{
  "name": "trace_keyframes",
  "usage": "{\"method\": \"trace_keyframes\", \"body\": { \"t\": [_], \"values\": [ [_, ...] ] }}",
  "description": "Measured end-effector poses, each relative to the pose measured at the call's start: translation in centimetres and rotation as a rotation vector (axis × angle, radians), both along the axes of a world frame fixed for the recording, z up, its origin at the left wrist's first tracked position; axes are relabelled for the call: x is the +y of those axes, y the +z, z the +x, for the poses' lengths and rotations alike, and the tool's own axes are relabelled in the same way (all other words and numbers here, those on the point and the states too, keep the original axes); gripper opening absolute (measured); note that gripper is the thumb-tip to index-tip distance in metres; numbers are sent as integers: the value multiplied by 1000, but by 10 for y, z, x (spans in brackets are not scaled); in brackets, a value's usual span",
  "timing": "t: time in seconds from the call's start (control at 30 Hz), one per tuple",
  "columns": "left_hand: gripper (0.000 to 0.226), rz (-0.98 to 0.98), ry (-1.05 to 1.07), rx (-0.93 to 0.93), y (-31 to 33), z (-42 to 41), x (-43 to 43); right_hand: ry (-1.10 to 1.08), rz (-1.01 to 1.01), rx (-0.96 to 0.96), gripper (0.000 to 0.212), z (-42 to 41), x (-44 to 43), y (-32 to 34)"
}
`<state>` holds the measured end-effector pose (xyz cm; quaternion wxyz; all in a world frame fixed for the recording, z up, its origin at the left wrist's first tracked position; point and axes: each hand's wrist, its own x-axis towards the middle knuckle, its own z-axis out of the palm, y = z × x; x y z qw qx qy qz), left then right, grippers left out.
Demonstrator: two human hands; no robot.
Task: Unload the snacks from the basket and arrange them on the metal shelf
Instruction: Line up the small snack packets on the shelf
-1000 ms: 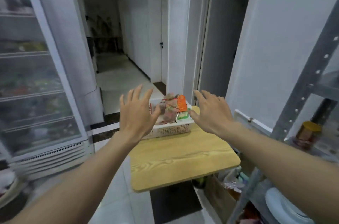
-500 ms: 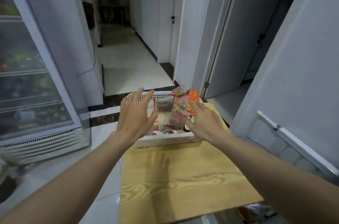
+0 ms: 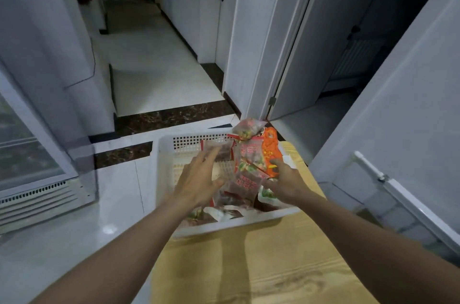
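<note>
A white perforated plastic basket stands on the far end of a light wooden table. It holds several snack packets: an orange packet upright at the right, clear red-printed packets in the middle, and a small bag on top. My left hand reaches into the basket with straight, spread fingers, its fingertips at a clear packet. My right hand is at the orange packet's lower edge, thumb against it and fingers stretched toward the clear packets. The metal shelf is out of view.
A glass-door fridge stands at the left on the glossy tiled floor. An open doorway lies behind the basket, and a white wall with a rail runs along the right.
The view has moved closer and tilted down onto the basket. Both hands have dropped from above the basket in among the packets. The metal shelf has left the view.
</note>
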<state>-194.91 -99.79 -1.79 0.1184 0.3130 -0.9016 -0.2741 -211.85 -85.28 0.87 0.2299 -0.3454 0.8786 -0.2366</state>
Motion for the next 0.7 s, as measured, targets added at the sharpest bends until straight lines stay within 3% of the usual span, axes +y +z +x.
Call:
{"method": "trace_keyframes", "body": {
  "t": [0.33, 0.47, 0.57, 0.7],
  "values": [
    [66, 439, -33, -70, -60, -66, -10, 111, 134, -33, 39, -46, -35, -42],
    [60, 605, -56, -96, -79, -76, -5, 129, 88, -68, 32, -52, -37, -53],
    [42, 622, -19, 4, -86, -78, -3, 139, 5, -132, 24, -60, -40, -49],
    [21, 641, 17, 279, -64, -84, -14, 7, -293, -342, 22, -70, -48, -23]
  ]
}}
